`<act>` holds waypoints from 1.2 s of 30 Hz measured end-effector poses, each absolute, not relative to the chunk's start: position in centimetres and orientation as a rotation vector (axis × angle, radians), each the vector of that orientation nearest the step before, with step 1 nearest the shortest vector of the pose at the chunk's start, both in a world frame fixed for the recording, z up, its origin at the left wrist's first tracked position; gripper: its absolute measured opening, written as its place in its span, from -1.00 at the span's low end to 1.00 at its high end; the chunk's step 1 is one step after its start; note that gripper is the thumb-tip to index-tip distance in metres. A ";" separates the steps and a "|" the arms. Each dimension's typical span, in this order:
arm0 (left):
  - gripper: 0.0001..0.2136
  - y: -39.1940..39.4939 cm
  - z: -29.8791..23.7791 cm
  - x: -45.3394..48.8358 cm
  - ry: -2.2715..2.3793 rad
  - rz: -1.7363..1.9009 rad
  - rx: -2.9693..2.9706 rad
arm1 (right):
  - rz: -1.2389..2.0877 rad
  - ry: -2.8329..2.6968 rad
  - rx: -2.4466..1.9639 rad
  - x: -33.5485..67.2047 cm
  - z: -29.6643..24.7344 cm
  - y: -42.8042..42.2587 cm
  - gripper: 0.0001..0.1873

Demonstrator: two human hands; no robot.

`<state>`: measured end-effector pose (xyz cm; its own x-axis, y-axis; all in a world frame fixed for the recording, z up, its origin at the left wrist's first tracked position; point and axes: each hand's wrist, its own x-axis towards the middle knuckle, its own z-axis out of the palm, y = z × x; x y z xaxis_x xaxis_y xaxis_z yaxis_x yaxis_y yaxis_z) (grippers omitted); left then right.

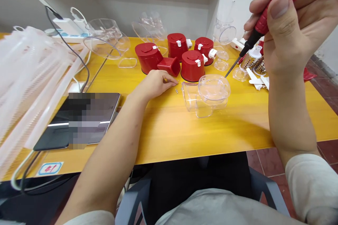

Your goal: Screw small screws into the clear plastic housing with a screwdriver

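My right hand, raised at the right, grips the red handle of a screwdriver. Its thin shaft slants down and left, with the tip beside a clear plastic housing on the table. My left hand rests on the tabletop left of that housing. Its thumb and forefinger come together; whatever is between them is too small to make out. Several small screws lie just below these fingertips. Right behind the left hand stands a red plastic housing with a square chute.
More red housings stand behind the clear one. Clear plastic parts are at the back. Metal grater drums and white plastic pieces lie at right. A tablet, cables and translucent plastic sleeves cover the left side.
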<state>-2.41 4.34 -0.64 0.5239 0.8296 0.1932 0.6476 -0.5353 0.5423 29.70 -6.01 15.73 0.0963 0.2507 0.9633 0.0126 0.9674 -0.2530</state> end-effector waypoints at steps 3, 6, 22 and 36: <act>-0.74 4.0 -0.4 -2.2 1.241 0.585 2.373 | 0.172 -1.453 -0.201 29.4 15.8 -6.6 -0.51; -0.79 3.8 -0.2 -2.0 1.274 0.558 2.379 | 0.137 -1.454 -0.279 29.3 15.7 -6.5 -0.44; -0.34 -0.1 2.0 3.1 0.676 1.052 1.486 | 0.473 -1.531 -0.397 27.3 12.1 -5.9 -0.57; -0.40 -0.3 1.9 3.3 0.671 1.019 1.479 | 0.645 -1.567 -0.321 27.4 10.8 -4.5 -0.44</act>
<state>3.25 -0.32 1.88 0.4575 0.8616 0.2201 -0.1386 -0.1754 0.9747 27.36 -4.53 10.84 -0.1130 0.5645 0.8177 -0.1745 0.7989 -0.5756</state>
